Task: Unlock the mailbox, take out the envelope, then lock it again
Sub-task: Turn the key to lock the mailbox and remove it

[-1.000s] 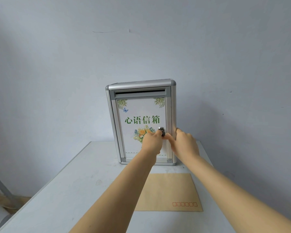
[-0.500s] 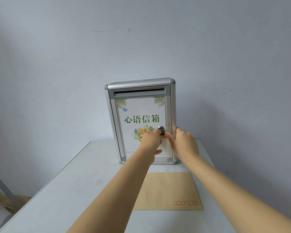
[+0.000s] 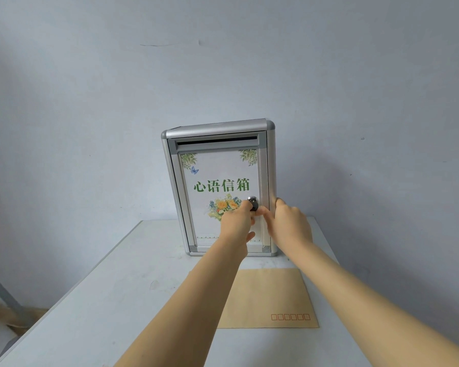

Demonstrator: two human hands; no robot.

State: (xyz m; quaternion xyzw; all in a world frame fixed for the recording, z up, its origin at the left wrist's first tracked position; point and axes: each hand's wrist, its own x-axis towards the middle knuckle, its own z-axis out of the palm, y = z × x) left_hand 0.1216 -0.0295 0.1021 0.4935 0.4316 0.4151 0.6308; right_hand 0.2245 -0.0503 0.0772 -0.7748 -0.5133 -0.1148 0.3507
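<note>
- Brown paper envelope (image 3: 269, 298) lies flat on the white tabletop (image 3: 112, 300), nearest the camera, in front of the mailbox and partly under the left forearm; its long axis runs left to right
- Beyond it, the left hand (image 3: 236, 223) closes its grip on the dark key head (image 3: 255, 206), which sticks out toward the person from the round lock (image 3: 252, 199)
- Just right of the key, the right hand (image 3: 289, 223) presses its fingers against the mailbox's right edge, steadying it; it grips nothing that I can see
- Farthest, the aluminium mailbox (image 3: 217, 186) stands upright with its door shut
- Judging by this, the envelope is already out and locking is under way; the left hand, already on the key, makes the turn
</note>
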